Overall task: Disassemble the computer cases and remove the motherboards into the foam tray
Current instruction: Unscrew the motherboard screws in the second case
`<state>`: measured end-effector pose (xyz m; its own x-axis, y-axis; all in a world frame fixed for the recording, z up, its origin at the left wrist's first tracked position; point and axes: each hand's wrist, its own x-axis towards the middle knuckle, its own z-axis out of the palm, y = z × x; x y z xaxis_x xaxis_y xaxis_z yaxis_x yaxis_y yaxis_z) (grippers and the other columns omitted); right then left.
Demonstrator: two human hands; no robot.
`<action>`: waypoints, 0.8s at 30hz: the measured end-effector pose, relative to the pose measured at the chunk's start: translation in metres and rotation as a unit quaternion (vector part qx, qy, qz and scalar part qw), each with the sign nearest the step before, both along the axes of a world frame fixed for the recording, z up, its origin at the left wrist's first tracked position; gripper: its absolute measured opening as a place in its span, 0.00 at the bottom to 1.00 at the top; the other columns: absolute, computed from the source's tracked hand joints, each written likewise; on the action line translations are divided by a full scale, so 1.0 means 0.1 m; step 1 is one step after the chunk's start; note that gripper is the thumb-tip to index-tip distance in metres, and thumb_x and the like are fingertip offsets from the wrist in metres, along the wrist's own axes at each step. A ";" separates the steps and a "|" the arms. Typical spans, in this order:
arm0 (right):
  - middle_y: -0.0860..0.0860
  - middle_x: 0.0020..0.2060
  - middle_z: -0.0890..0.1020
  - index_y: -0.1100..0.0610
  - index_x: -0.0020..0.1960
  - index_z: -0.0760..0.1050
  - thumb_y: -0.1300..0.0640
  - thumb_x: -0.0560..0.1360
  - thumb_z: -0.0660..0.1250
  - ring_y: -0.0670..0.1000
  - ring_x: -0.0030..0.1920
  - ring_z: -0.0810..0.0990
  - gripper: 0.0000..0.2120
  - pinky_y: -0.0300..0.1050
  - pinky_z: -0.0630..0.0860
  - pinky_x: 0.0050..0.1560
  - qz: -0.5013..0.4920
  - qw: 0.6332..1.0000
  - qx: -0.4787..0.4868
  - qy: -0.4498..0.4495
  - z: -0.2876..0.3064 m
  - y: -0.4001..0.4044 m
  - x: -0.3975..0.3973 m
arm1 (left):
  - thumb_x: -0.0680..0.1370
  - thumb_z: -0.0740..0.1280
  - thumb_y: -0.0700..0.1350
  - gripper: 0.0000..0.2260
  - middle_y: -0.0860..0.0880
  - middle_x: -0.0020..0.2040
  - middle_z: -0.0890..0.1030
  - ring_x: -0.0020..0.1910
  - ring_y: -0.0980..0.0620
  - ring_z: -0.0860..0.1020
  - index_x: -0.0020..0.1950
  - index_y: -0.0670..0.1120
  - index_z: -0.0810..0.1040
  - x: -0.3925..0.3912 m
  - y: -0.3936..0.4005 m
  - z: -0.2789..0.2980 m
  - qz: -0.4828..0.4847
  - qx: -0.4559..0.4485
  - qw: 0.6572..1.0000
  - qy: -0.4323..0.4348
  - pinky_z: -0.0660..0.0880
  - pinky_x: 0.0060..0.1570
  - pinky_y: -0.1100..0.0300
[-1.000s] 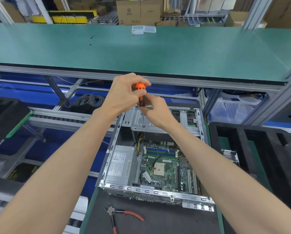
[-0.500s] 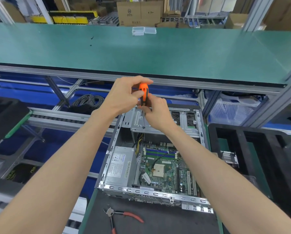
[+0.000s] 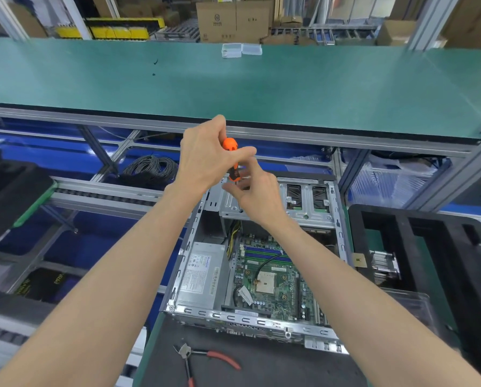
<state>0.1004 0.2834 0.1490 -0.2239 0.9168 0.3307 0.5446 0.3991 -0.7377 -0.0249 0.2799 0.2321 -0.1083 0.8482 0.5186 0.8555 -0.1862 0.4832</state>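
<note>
An open computer case lies on the bench with its green motherboard and grey power supply exposed. Above its silver drive cage stands an orange-handled screwdriver, roughly upright. My left hand grips the orange handle from the left. My right hand pinches the dark lower part of the screwdriver just above the cage. The tip is hidden behind my fingers. A black foam tray stands to the right of the case, with a finned metal part in it.
Red-handled cutters lie on the dark mat in front of the case. A green shelf runs across just above my hands, with two clear plastic boxes at its back. A coil of black cable sits at left.
Both hands and the screwdriver stay over the drive cage. My left hand has shifted its grip on the handle, whose orange top now shows more above my thumb.
</note>
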 end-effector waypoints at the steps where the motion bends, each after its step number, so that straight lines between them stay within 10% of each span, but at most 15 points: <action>1: 0.45 0.44 0.82 0.54 0.58 0.70 0.47 0.74 0.73 0.48 0.40 0.82 0.19 0.48 0.76 0.40 -0.001 1.000 0.018 -0.002 0.02 0.01 -0.03 | 0.66 0.74 0.66 0.28 0.52 0.28 0.68 0.29 0.52 0.65 0.35 0.47 0.63 0.02 0.01 0.01 0.014 -0.002 1.000 0.013 0.67 0.35 0.52; 6: 0.50 0.34 0.80 0.56 0.51 0.70 0.56 0.77 0.69 0.54 0.33 0.75 0.08 0.48 0.62 0.34 0.001 0.999 0.047 -0.009 0.08 0.08 -0.06 | 0.71 0.63 0.73 0.30 0.51 0.26 0.71 0.30 0.47 0.70 0.34 0.46 0.65 0.05 -0.04 0.01 0.055 -0.018 0.998 0.036 0.64 0.35 0.52; 9: 0.52 0.42 0.83 0.57 0.53 0.70 0.62 0.77 0.66 0.56 0.43 0.80 0.07 0.52 0.73 0.42 0.040 0.999 -0.008 -0.003 0.13 0.09 -0.03 | 0.79 0.57 0.60 0.23 0.51 0.25 0.71 0.28 0.46 0.71 0.32 0.44 0.70 -0.09 -0.29 -0.24 0.042 0.018 0.999 -0.025 0.67 0.33 0.53; 12: 0.48 0.50 0.84 0.58 0.60 0.71 0.65 0.78 0.64 0.52 0.51 0.81 0.11 0.53 0.77 0.52 0.067 0.995 -0.070 0.000 0.19 0.11 0.00 | 0.75 0.60 0.47 0.14 0.47 0.28 0.77 0.30 0.44 0.76 0.33 0.42 0.77 -0.09 -0.56 -0.68 -0.034 -0.142 0.989 0.020 0.72 0.32 0.54; 18: 0.49 0.52 0.82 0.53 0.61 0.62 0.70 0.77 0.60 0.49 0.53 0.82 0.18 0.54 0.82 0.47 0.120 0.984 -0.131 -0.004 0.31 0.10 0.10 | 0.77 0.60 0.40 0.18 0.48 0.64 0.80 0.62 0.46 0.77 0.64 0.47 0.81 0.09 -0.30 -1.27 -0.145 -0.495 0.845 0.139 0.74 0.65 0.53; 24: 0.52 0.49 0.82 0.57 0.57 0.65 0.68 0.77 0.58 0.55 0.51 0.81 0.11 0.51 0.78 0.49 0.129 0.985 -0.109 -0.019 0.33 0.12 0.14 | 0.78 0.59 0.36 0.21 0.42 0.68 0.76 0.54 0.45 0.79 0.72 0.40 0.72 0.10 0.02 -1.62 -0.139 -0.607 0.762 0.178 0.77 0.42 0.58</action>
